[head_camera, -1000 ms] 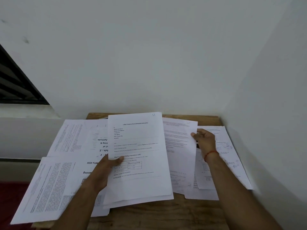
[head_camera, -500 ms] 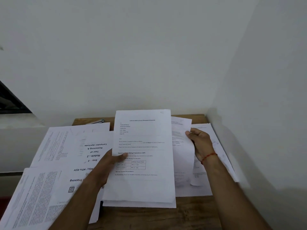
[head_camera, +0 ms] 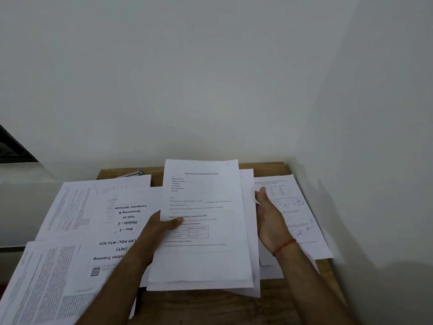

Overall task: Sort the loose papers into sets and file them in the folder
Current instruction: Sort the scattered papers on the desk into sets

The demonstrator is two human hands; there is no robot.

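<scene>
White walls meet in a corner at the right of the frame, and below them a wooden bench [head_camera: 264,165] fills the lower part, strewn with loose papers. At centre the left hand [head_camera: 159,225] grips a stack of printed sheets [head_camera: 203,259] by its left edge, thumb pressed on the top page, a letter with a small table, while the other fingers are hidden beneath. The right hand [head_camera: 269,221] stands edge-on just beside the stack's right side, its fingers [head_camera: 263,193] straight and together, holding nothing that can be made out, with a red thread [head_camera: 284,246] round the wrist. Under that hand lies a sheet with blue handwriting [head_camera: 297,207]. At left a title page [head_camera: 121,221] — upside down, reading "Computer Aptitude" and "Module - 2" — overlaps dense text pages [head_camera: 46,273]. A small metallic object [head_camera: 132,174], too small to identify, shows at the bench's far left edge, and a dark window [head_camera: 11,146] sits at the frame's left border.
</scene>
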